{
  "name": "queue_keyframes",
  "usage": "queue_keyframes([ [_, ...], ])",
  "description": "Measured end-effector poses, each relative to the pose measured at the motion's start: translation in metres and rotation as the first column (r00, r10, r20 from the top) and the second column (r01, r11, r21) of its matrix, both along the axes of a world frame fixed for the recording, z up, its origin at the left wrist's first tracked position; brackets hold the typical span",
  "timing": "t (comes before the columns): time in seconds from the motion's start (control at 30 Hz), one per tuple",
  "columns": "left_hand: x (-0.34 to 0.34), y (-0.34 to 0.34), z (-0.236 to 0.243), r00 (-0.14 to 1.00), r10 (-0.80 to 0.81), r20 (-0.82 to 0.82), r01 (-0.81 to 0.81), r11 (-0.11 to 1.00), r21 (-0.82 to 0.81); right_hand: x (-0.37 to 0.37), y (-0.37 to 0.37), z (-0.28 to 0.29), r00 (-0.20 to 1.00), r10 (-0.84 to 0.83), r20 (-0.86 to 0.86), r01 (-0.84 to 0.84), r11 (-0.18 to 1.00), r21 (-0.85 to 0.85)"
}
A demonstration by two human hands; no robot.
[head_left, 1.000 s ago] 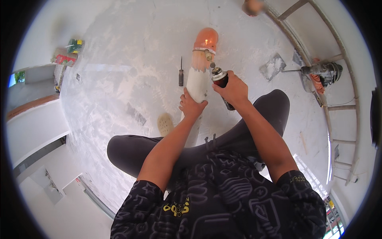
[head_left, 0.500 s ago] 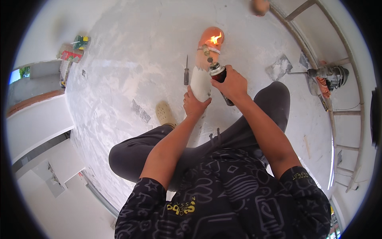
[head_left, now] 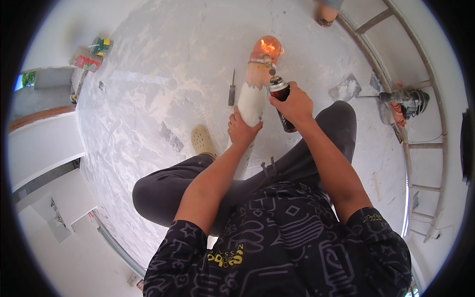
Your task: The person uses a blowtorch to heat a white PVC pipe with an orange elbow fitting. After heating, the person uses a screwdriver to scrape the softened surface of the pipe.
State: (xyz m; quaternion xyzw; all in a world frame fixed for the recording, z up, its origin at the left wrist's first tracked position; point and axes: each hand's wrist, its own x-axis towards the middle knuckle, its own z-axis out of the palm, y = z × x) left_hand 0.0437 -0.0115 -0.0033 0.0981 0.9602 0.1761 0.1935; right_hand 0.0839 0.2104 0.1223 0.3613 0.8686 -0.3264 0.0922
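Note:
My left hand is wrapped around the near, white-coated end of a pipe that points away from me. The pipe's far part is bare orange and ends in an orange elbow. In my right hand is a dark gas torch canister with a silver top and a brass nozzle. Flames glow at the elbow, beyond the nozzle. Left of the pipe, a dark-handled screwdriver lies on the floor.
A drill with a long bit lies at right, beside a ladder. Dusty flat pieces lie nearby. Another person's foot shows at top right. Containers stand far left. My beige clog is on the dusty floor.
The torch has shifted slightly right, its canister further from the pipe. The flames look smaller and more spread out. More of the other person's foot and leg shows at top right.

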Motion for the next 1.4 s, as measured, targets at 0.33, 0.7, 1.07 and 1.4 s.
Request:
queue_keyframes([
  [0.33,0.002,0.002,0.002,1.000,0.011,0.015,-0.011,1.000,-0.018,-0.013,-0.013,0.008,1.000,-0.006,-0.021,0.006,1.000,-0.003],
  [0.7,0.004,0.002,-0.002,1.000,0.020,0.005,-0.020,1.000,0.013,-0.040,-0.029,0.008,0.998,0.061,-0.023,-0.060,0.998,0.034],
  [1.07,0.003,0.004,-0.001,0.999,0.029,0.023,-0.029,1.000,0.004,-0.044,-0.031,0.003,0.998,0.068,-0.005,-0.068,0.997,0.040],
  [1.4,-0.027,-0.017,0.007,0.992,-0.021,0.123,0.014,0.998,0.061,-0.009,-0.012,-0.004,0.999,-0.003,-0.053,0.003,1.000,-0.007],
])
